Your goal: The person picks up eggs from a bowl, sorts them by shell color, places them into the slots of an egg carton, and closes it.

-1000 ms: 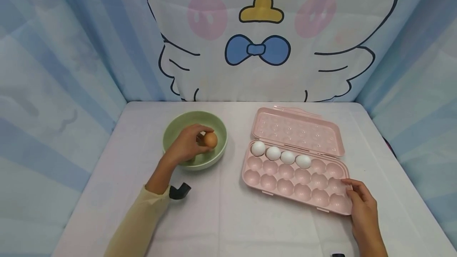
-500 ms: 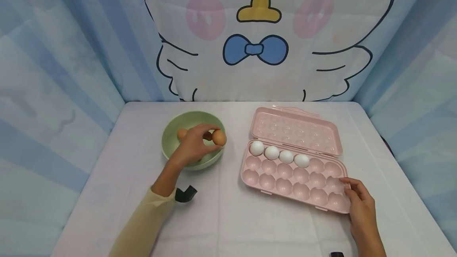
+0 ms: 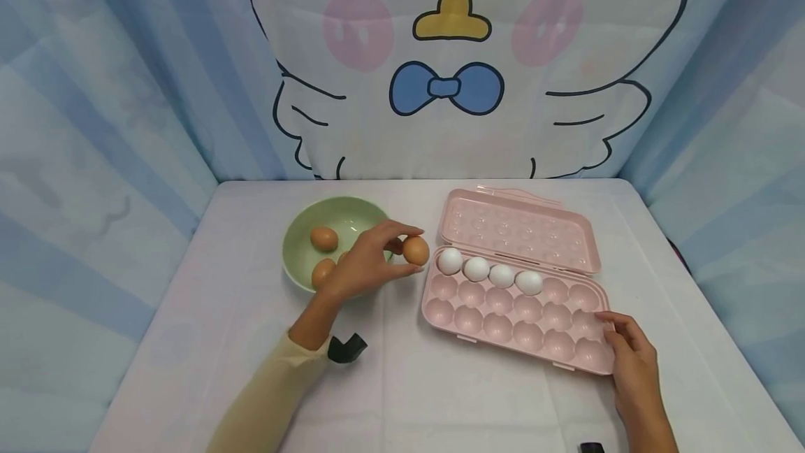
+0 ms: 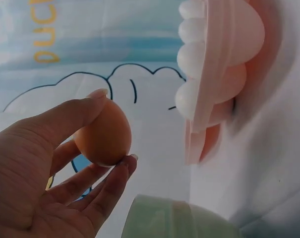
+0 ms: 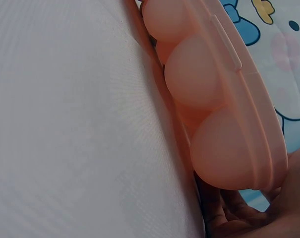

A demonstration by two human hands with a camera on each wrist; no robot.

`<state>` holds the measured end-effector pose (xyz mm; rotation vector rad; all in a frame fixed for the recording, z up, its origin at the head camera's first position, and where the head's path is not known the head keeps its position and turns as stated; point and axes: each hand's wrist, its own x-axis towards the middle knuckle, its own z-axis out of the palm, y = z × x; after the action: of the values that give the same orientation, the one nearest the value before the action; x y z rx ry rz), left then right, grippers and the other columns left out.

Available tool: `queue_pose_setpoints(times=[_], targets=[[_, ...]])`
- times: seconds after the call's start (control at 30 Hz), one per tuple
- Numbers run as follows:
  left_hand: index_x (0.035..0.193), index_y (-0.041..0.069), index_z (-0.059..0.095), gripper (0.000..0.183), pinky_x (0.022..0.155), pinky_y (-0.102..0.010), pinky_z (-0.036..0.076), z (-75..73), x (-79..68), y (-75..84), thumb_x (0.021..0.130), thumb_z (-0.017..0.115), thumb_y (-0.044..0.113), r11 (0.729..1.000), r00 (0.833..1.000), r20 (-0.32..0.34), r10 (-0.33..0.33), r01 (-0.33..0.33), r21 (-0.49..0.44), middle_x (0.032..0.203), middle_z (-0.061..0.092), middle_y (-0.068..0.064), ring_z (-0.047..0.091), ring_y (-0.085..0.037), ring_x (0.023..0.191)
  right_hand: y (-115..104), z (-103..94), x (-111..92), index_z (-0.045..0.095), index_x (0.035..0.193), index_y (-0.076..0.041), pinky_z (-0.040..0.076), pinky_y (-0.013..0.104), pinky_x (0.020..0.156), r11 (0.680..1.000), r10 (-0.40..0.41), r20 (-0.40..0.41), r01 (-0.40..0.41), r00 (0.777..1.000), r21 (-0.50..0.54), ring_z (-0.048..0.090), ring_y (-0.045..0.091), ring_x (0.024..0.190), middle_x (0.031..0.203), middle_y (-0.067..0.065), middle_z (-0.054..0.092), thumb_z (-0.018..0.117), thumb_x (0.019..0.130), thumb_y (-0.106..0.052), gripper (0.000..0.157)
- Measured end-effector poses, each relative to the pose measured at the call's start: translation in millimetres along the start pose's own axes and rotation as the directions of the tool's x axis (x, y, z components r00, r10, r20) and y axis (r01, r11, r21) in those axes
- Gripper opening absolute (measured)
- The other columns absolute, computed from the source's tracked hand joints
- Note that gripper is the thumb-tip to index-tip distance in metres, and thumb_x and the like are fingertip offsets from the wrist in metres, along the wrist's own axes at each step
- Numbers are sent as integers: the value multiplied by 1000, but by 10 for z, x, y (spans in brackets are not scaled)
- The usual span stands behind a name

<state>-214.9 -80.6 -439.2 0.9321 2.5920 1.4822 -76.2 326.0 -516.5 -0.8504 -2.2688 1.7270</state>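
My left hand pinches a brown egg between thumb and fingers, in the air between the green bowl and the pink egg carton. The left wrist view shows the same egg apart from the carton's wall. At the carton's right end my right hand grips the edge, thumb near the rim; in the right wrist view its fingers reach under the end cup. Several white eggs fill the left part of the carton's back row. The front cups hold nothing.
More brown eggs lie in the bowl, partly hidden by my left hand. The carton's lid lies folded back behind it. A white cloth covers the table; a printed curtain stands behind.
My left hand has lifted the brown egg out of the bowl and moved right, close to the carton's left end. The brown eggs in the bowl show more. My right hand stays on the carton.
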Motion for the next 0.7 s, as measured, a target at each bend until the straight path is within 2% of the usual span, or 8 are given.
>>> queue_pose_setpoints(times=[0.2,0.3,0.6,0.7], targets=[[129,4,70,50,88,-27,56,133,16,24,83,89,10,996,996,40,80,-79,-33,119,66,-6,67,-17,98,-6,6,-9,58,140,-11,31,31,116,1000,-4,4,4,1000,3,27,21,152,160,10,36,35,112,-16,37],[128,2,69,49,87,-28,57,203,10,7,84,89,11,993,993,51,103,-100,-66,118,67,-7,67,-17,98,1,0,-6,58,140,-11,31,30,116,1000,-10,11,10,1000,10,27,21,152,161,10,35,35,112,-17,36],[131,0,67,52,90,-29,56,411,-39,-22,84,88,8,993,992,77,97,-91,-78,121,67,-8,67,-19,101,5,-10,-1,59,138,-12,32,28,115,1000,-14,16,14,1000,18,29,21,151,160,10,36,36,112,-19,35],[131,0,67,52,91,-31,56,463,-56,-23,84,87,7,994,991,95,99,-94,-57,121,68,-9,67,-21,103,8,-9,0,59,139,-12,32,28,115,1000,-11,15,10,1000,18,28,21,152,161,10,35,36,112,-19,35]])
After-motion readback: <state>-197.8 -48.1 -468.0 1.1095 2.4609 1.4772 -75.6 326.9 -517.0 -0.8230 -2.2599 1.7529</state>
